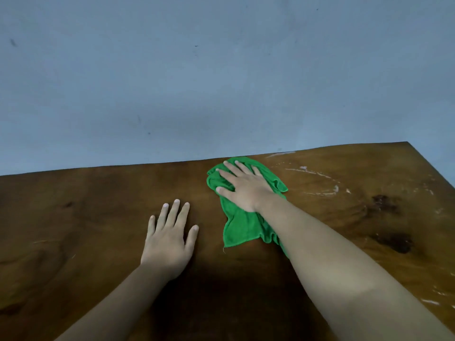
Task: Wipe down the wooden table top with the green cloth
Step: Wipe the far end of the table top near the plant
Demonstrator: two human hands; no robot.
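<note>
Up near the far edge of the wooden table top (344, 230), the green cloth (242, 225) is pressed flat under the right hand (243, 188), fingers straight & spread. Left hand (168, 239) is laid flat on bare wood beside it, fingers released. White streaks (317, 175) are seen to the right, w/ open wood toward the right corner.

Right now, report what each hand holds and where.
Nothing gripped. Right hand presses the green cloth flat, on its far half; left hand rests on the table.

wall (221, 70): plain blue-grey, painted | marks: few small dark scuffs (13, 42) | light: dim, even
</note>
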